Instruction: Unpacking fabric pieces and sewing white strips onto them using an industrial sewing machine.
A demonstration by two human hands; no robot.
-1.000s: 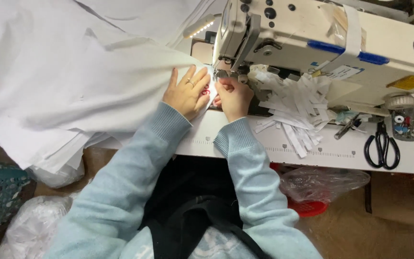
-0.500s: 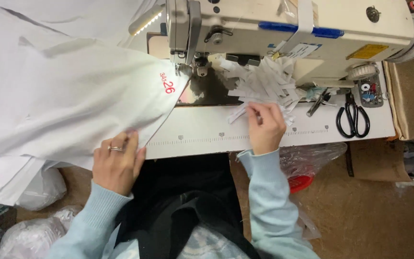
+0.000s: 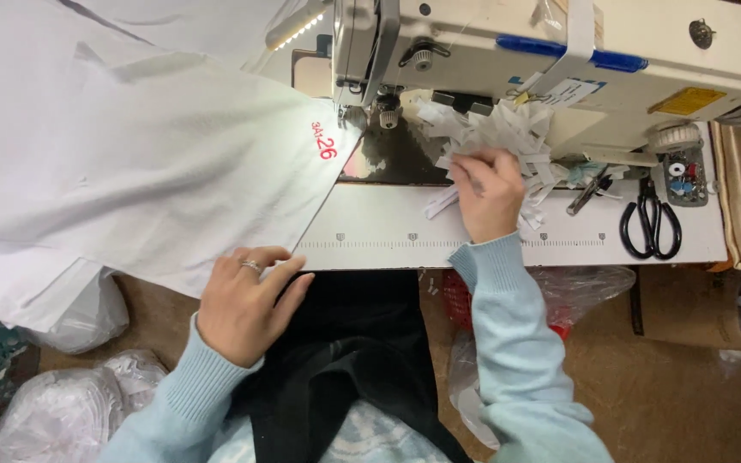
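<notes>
A large white fabric panel (image 3: 139, 163) with a small red mark near one corner lies across the left of the sewing table and hangs over its front edge. My left hand (image 3: 246, 304), a ring on one finger, rests flat on the panel's lower edge in front of the table. My right hand (image 3: 486, 193) reaches into a heap of small white label strips (image 3: 495, 133) under the arm of the cream sewing machine (image 3: 559, 60); its fingertips pinch at the strips. The needle area (image 3: 385, 107) stands bare, just right of the fabric's corner.
Black scissors (image 3: 649, 219) and small tools (image 3: 593, 184) lie at the table's right end, by a ruler strip along the front edge (image 3: 405, 243). Plastic bags (image 3: 62, 403) sit on the floor at left, and another bag with a red basket (image 3: 576, 296) sits under the table.
Both hands left the needle. The fabric was pulled away to the left, my left hand came down to its front edge, and my right hand moved right into the label strips.
</notes>
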